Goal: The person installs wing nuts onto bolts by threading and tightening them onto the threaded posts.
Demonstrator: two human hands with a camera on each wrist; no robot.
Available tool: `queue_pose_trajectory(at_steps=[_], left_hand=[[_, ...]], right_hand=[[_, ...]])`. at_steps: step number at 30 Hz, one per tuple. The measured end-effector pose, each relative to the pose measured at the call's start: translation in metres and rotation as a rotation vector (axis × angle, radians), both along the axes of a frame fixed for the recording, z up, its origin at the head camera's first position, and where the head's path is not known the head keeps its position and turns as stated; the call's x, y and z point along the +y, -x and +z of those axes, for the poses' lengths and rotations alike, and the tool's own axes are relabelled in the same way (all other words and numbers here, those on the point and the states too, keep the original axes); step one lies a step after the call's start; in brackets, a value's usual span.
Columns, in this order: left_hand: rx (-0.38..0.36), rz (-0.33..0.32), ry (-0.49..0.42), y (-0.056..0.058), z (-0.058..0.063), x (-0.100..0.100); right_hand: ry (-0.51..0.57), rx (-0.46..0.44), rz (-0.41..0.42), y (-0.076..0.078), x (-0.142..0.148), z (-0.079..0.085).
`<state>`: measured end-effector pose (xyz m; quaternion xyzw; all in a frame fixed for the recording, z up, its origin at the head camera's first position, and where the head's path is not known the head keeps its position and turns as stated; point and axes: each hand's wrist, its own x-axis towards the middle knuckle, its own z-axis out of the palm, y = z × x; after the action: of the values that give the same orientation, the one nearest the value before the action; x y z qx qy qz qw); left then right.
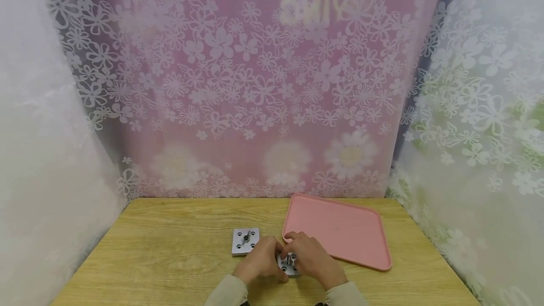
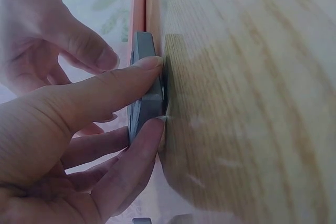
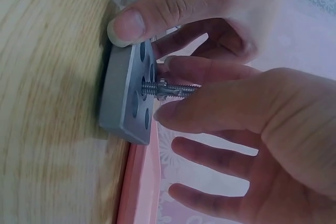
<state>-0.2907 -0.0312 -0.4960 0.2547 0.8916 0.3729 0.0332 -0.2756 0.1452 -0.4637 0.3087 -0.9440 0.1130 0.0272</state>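
A square metal plate with several holes point(image 3: 118, 90) lies on the wooden table between the two hands. My left hand point(image 1: 264, 258) grips this plate by its edges, thumb on one side and fingers on another. From the middle of the plate rises a threaded bolt point(image 3: 184, 91) carrying a wing nut point(image 3: 162, 88). The thumb and index finger of my right hand point(image 1: 312, 258) pinch around the wing nut, while its other fingers are spread apart. A second such plate point(image 1: 236, 242), with a wing nut point(image 1: 246, 238) at its centre, sits just left of and beyond my left hand.
A pink tray point(image 1: 340, 230) lies at an angle on the right of the wooden table point(image 1: 161, 249), its near left corner close to my right hand. Flowered curtains point(image 1: 255, 84) hang behind the table and along its sides.
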Motion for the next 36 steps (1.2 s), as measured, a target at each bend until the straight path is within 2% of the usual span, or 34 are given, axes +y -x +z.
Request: queue_pose_trajectory(at_steps=[10,20,36], left_hand=[[-0.021,-0.003,-0.005,0.0024,-0.0016,-0.0010],[-0.018,-0.010,-0.022,0.0013,-0.0013,-0.0004],[-0.011,0.008,-0.014,0.0016,-0.0021,0.0000]], right_hand=[[-0.009,0.044,-0.014,-0.0002,-0.0002,-0.0001],[-0.031,0.132,-0.031,-0.0022,0.0012,-0.0005],[-0.024,0.161,-0.034,-0.0014,0.0008,-0.0015]])
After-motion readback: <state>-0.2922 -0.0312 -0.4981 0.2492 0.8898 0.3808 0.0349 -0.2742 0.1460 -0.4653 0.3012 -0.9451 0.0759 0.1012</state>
